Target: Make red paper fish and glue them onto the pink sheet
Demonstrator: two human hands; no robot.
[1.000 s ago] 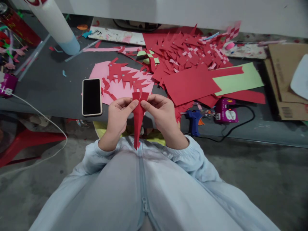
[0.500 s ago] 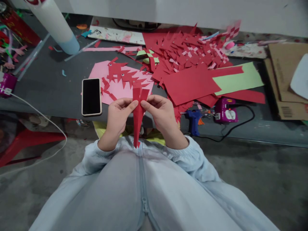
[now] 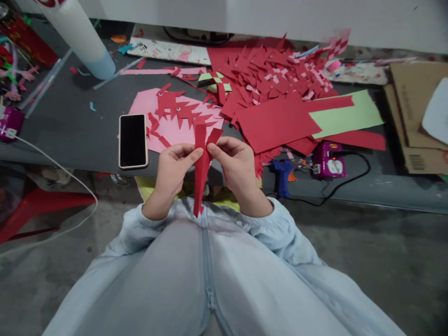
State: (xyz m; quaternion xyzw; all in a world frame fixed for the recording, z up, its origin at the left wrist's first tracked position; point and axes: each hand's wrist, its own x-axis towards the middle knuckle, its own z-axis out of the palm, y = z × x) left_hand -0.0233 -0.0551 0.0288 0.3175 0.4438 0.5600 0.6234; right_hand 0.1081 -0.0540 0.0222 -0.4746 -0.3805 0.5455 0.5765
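Between my hands, in front of the table's near edge, is a folded red paper strip (image 3: 200, 179) whose two upper ends spread apart in a V. My left hand (image 3: 175, 170) pinches it on the left side with thumb and fingers. On the right side, my right hand (image 3: 234, 163) pinches it by the other arm. The strip's narrow lower end hangs down by the jacket zipper. Just beyond the hands, red paper cut-outs with stick-on eyes (image 3: 171, 105) lie on a pink paper sheet (image 3: 140, 100).
A phone (image 3: 133, 141) lies left of my hands. At right are a blue glue gun (image 3: 281, 178), a purple box (image 3: 328, 161) with a black cable, and cardboard (image 3: 420, 107). Red paper pieces (image 3: 259, 70) are heaped behind. A white bottle (image 3: 80, 39) stands back left.
The right upper arm of the red strip has swung outward to the right, widening the V. Both hands have shifted only slightly and keep their pinch.
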